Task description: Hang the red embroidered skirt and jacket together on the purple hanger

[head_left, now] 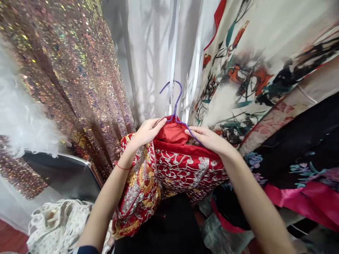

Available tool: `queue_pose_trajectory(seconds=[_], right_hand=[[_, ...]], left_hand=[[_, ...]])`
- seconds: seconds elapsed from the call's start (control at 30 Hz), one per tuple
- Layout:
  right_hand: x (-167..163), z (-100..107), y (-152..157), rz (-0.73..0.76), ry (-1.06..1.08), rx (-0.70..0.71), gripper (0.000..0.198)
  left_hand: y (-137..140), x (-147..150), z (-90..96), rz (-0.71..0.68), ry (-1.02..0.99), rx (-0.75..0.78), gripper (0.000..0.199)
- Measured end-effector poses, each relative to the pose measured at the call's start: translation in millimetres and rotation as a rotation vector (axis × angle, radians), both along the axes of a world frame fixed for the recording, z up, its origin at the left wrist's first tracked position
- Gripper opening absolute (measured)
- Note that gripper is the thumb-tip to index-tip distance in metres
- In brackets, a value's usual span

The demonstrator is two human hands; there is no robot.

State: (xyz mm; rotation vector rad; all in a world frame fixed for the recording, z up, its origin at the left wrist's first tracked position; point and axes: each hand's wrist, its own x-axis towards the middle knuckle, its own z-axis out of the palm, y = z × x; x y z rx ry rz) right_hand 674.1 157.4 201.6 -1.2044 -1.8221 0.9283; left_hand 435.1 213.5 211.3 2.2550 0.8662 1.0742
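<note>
A red jacket with gold and silver embroidery is held up in front of me at its neck opening. Inside that opening sits a purple wire clothes hanger, its hook standing free above the collar. My left hand is closed on the jacket's collar and shoulder edge, thumb near the base of the hook. On the other side, my right hand is closed over the hanger's sloping arm at the jacket's neck edge. Part of its fingers is hidden. The embroidered sleeve hangs down below my left hand.
A sequined garment hangs on the left, beside white fluffy trim. White sheer fabric hangs behind. On the right are a floral-print garment and a black and pink one. Spotted white cloth lies lower left.
</note>
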Motion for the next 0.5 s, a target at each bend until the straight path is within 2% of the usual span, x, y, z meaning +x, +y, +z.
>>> queue_pose_trajectory(seconds=[0.13,0.2,0.27,0.43,0.5], right_hand=[[-8,-20,3,-0.220,0.000,0.185,0.042],[-10,-27,9,-0.246,-0.012,0.245,0.041],[-9,-30,14,-0.223,-0.004,0.253,0.040],[-3,-32,18,-0.185,0.023,0.228,0.039],[-2,-33,19,-0.179,0.030,0.227,0.040]], left_hand=[[6,9,-22.5,0.254,-0.031,0.191,0.047],[8,14,-32.5,0.413,-0.024,0.288,0.046],[8,19,-40.1,0.511,0.002,0.353,0.046],[-2,18,-57.1,0.550,0.003,0.511,0.029],[-12,13,-70.2,0.569,-0.024,0.557,0.034]])
